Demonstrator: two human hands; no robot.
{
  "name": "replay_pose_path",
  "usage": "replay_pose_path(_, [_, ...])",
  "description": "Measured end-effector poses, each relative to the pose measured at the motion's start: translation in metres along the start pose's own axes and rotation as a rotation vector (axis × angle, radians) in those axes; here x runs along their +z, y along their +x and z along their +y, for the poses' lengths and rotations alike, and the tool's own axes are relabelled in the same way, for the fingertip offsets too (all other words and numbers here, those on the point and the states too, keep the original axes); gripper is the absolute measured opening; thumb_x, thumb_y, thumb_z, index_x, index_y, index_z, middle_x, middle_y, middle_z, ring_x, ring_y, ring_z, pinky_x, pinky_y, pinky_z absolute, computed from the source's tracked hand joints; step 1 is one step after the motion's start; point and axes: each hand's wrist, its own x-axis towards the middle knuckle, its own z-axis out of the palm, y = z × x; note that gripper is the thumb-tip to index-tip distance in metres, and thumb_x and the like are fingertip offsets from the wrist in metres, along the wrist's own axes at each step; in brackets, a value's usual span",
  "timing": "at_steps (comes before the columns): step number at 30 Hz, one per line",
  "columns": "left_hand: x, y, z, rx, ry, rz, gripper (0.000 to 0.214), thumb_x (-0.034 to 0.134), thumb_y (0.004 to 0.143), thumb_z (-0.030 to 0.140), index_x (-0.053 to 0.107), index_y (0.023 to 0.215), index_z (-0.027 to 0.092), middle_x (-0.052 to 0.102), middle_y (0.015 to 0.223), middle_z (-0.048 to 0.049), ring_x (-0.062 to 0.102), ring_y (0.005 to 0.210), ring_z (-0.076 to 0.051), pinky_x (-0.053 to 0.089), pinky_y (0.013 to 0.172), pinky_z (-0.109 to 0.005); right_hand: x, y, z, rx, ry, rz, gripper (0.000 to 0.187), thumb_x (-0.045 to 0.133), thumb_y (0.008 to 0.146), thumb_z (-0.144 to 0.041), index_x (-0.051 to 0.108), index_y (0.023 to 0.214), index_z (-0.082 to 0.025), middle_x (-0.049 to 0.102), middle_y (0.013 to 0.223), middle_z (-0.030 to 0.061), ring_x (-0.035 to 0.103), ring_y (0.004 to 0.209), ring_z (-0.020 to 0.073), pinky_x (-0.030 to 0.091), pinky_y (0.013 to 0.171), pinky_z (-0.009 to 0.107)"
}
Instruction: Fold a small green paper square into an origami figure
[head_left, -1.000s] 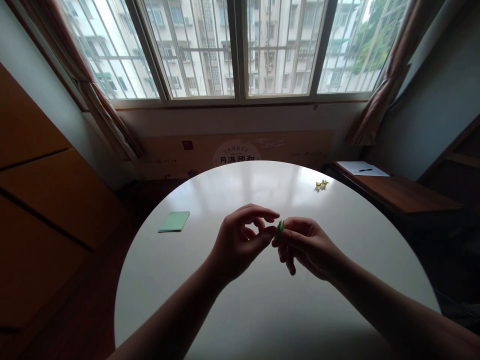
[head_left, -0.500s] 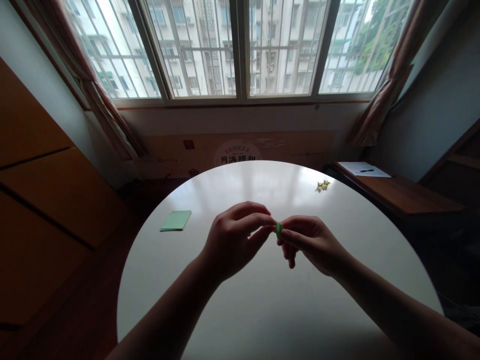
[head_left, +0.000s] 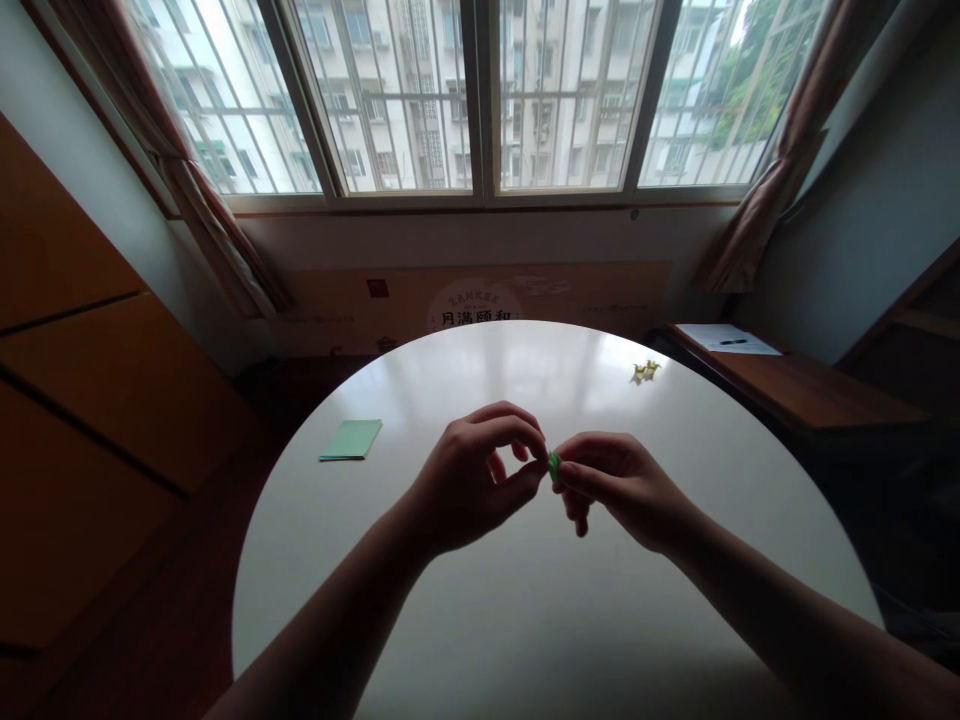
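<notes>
A small piece of folded green paper [head_left: 553, 466] is held up over the middle of the round white table [head_left: 480, 640]. My right hand [head_left: 619, 485] pinches it between thumb and forefinger, the other fingers curled beneath. From the other side, my left hand [head_left: 484, 480] closes thumb and forefinger in a pinch at the paper's left edge, with a rounded gap behind the fingertips. The fingertips cover much of the paper, so its folded shape is hard to make out.
A stack of light green paper squares [head_left: 351, 440] lies on the table's left side. Small yellowish folded pieces [head_left: 645, 371] sit near the far right edge. Beyond, a brown side table [head_left: 840, 390] bears a white sheet [head_left: 724, 340] and a black pen [head_left: 733, 342].
My left thumb and fingers have bent into a rounder pinch at the paper's left edge. The green paper and my right hand have shifted very slightly left.
</notes>
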Motion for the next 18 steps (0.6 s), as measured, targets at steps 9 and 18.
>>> replay_pose_path(9, [-0.0021, -0.0016, -0.0011, -0.010, -0.003, -0.051, 0.015, 0.061, 0.077, 0.002, 0.064, 0.081, 0.017, 0.065, 0.092, -0.0056, 0.064, 0.075, -0.014, 0.052, 0.053, -0.020, 0.0035, -0.0018, -0.0041, -0.031, -0.070, 0.009, 0.019, 0.079, 0.082, -0.032, 0.077, 0.089, -0.015, 0.068, 0.068, 0.0031, 0.063, 0.053, 0.0137, 0.056, 0.044, 0.024])
replay_pose_path(18, [-0.0092, -0.0026, 0.0006, 0.076, 0.196, -0.096, 0.012, 0.062, 0.083, 0.008, 0.067, 0.082, 0.018, 0.068, 0.097, -0.0060, 0.064, 0.077, -0.014, 0.053, 0.056, -0.021, -0.0040, 0.0011, 0.0023, 0.099, -0.015, -0.078, 0.020, 0.076, 0.085, -0.033, 0.077, 0.089, -0.014, 0.066, 0.069, 0.0016, 0.061, 0.050, 0.0113, 0.056, 0.042, 0.022])
